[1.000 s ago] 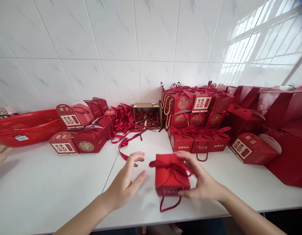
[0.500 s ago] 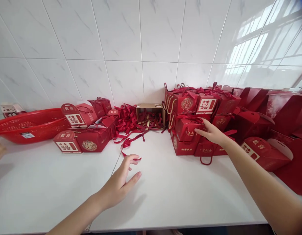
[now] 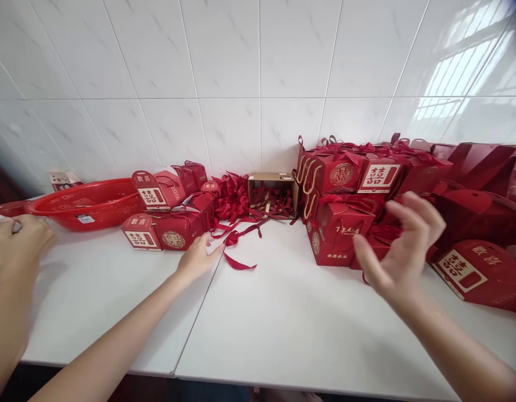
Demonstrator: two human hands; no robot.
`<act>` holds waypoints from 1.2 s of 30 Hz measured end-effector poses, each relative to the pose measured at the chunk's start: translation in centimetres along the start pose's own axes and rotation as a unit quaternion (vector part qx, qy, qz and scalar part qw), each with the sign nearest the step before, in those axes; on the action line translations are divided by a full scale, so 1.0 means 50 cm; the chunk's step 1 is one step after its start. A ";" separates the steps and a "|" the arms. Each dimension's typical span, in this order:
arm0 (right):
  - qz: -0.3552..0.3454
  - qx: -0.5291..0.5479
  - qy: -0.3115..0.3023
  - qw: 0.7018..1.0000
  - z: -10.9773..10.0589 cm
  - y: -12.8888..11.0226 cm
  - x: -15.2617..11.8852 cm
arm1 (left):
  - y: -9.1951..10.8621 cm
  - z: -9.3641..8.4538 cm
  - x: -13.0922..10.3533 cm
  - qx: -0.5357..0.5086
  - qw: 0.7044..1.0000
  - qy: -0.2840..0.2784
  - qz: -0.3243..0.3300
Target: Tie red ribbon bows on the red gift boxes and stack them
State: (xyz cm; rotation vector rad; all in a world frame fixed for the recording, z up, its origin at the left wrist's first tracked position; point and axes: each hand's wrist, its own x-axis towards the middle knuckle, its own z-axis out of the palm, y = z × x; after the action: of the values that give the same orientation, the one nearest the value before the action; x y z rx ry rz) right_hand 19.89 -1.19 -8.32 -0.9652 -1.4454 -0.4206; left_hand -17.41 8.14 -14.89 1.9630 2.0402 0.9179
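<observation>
My left hand reaches over the table at the right end of a red gift box, its fingers apart and nothing held. Whether the fingertips touch the box I cannot tell. Just beyond the fingers lies a loose red ribbon. My right hand, slightly blurred, is raised with spread fingers in front of the stacked red gift boxes on the right and holds nothing. A smaller red box with a white character panel rests on the left stack.
Another person's hand grips something white and red at the far left. Behind it stands a red plastic basket. By the tiled wall, a cardboard box holds ribbon strips, beside a ribbon heap. More red boxes crowd the right side.
My left hand has moved forward and left toward the left boxes. My right hand has lifted off the right stack, its fingers spreading. The view has turned left, showing more of the other person's arm.
</observation>
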 end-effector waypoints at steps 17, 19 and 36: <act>0.588 0.513 -0.358 0.512 0.359 -0.107 -0.060 | 0.101 0.048 -0.072 -0.346 0.891 -0.282 0.078; 0.597 0.533 -0.317 0.508 0.361 -0.093 -0.028 | 0.096 0.049 -0.068 -0.349 0.889 -0.289 0.068; 0.412 0.580 -0.114 0.693 0.220 -0.031 0.134 | 0.028 -0.033 0.002 -0.226 0.931 -0.270 0.093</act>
State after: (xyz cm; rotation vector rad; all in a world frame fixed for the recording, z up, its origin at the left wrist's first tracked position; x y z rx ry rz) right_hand 12.67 8.25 -3.19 -0.4688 -0.9890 1.2220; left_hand -17.09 7.66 -12.82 1.8880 1.2347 0.6914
